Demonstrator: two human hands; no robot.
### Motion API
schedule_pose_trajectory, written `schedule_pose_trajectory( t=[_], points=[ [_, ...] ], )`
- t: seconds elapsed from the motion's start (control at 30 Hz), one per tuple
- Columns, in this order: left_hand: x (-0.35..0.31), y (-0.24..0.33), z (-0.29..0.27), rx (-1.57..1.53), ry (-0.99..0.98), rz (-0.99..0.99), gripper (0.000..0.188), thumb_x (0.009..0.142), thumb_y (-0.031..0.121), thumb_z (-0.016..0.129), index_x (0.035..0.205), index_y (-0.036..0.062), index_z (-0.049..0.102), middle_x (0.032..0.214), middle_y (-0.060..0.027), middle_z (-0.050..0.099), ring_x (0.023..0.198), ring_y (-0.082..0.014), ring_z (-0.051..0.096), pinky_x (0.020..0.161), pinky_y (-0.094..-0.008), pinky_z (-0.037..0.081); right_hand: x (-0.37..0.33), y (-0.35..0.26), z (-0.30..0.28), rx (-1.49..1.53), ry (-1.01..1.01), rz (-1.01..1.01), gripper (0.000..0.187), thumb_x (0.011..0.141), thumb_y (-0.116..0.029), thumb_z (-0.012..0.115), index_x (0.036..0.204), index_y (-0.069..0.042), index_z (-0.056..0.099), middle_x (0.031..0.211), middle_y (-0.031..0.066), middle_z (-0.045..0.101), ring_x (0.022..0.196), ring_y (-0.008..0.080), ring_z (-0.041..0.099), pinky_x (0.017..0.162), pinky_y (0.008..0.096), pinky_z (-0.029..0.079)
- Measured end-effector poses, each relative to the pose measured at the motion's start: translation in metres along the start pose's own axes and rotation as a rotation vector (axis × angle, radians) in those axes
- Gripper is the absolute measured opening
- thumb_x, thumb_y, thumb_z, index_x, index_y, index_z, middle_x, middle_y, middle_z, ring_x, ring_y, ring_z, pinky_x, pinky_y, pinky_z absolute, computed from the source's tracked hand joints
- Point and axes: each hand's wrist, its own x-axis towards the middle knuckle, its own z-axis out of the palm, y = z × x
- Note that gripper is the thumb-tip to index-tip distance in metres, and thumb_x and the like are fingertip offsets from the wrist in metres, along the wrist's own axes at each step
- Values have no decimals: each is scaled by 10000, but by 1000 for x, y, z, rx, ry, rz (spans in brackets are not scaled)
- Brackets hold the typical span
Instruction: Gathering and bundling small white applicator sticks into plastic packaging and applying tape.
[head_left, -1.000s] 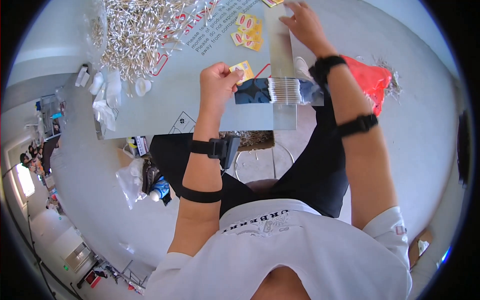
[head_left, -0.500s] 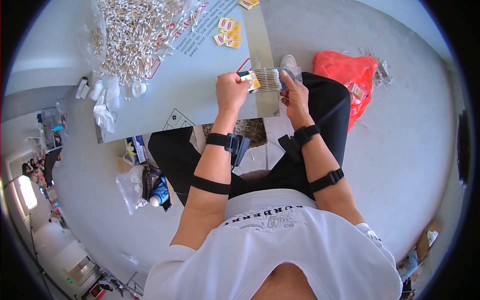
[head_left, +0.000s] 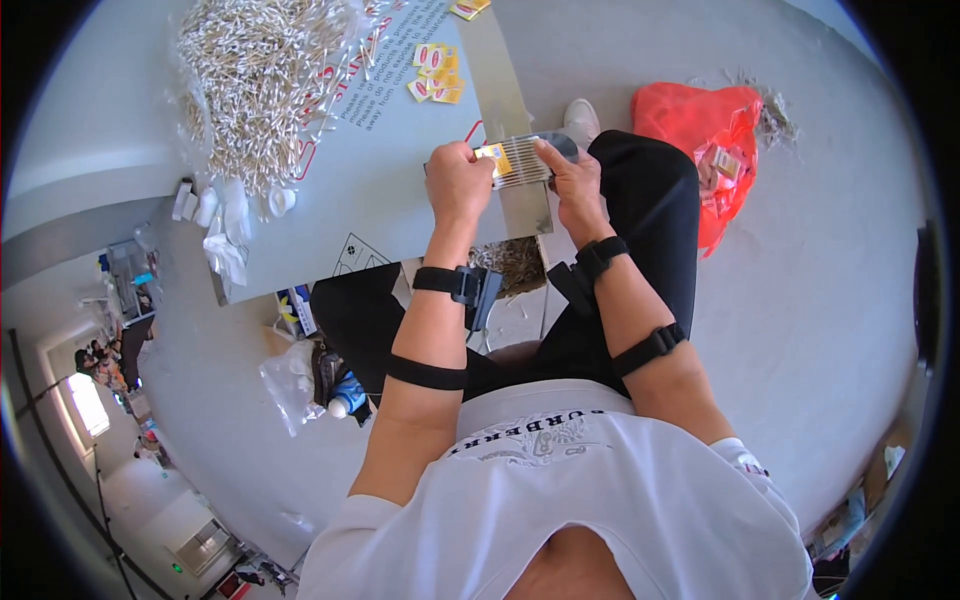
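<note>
A flat clear packet holding a row of cotton swabs (head_left: 524, 166) is stretched between my hands, over the right edge of the table. My left hand (head_left: 460, 182) is closed on the packet's left end, its thumb on a small yellow and white card (head_left: 493, 157) that lies at that end of the swabs. My right hand (head_left: 574, 184) grips the right end, thumb on top and fingers beneath. The packet's far right part looks dark and see-through.
Loose cotton swabs (head_left: 255, 90) lie heaped in a clear bag at the table's (head_left: 400, 170) far left. Several yellow cards (head_left: 437, 74) lie beyond my hands. A red plastic bag (head_left: 690, 135) sits on the floor at right. Below the table edge is a box of swabs (head_left: 512, 266).
The whole view has shifted slightly. My right hand has come a little closer to my left and its thumb now reaches further over the swabs. Both hands keep their hold.
</note>
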Motion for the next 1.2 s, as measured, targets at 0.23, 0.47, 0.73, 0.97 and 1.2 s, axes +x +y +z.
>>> schedule_pose_trajectory(
  t=[0.23,0.47,0.73,0.97,1.2],
  points=[
    [-3,-5,10,-36,-54,-18,182,662,137,703,626,-17,613,586,-178,607,554,-311,624,572,-392,497,1,0,-1,-43,10,20,130,797,-104,762,858,-14,692,809,10,669,691,87,586,636,245,465],
    [-5,6,12,-4,-77,86,267,704,121,779,592,-7,574,519,-69,568,471,-127,514,464,-299,409,5,6,-2,22,-17,-16,128,790,-99,766,855,-18,692,806,10,672,688,90,588,634,249,468],
    [0,17,6,124,-79,208,298,644,146,825,639,-1,566,581,-122,595,517,-222,567,522,-343,465,3,4,-1,-3,-15,0,124,790,-94,764,854,-15,693,805,16,676,688,96,594,631,254,472],
    [-21,-2,6,194,145,440,446,789,226,724,1108,2,508,1100,-192,531,1000,-327,524,816,-420,444,2,3,0,25,19,22,144,822,-149,747,854,-20,693,799,5,669,681,88,590,630,247,472],
    [-38,-25,18,547,90,400,802,928,548,435,1474,14,187,1549,-216,102,1443,-373,51,1107,-589,96,3,10,2,-46,50,-77,188,865,-204,710,848,-19,683,788,-1,659,666,73,577,624,238,473]
  ],
)
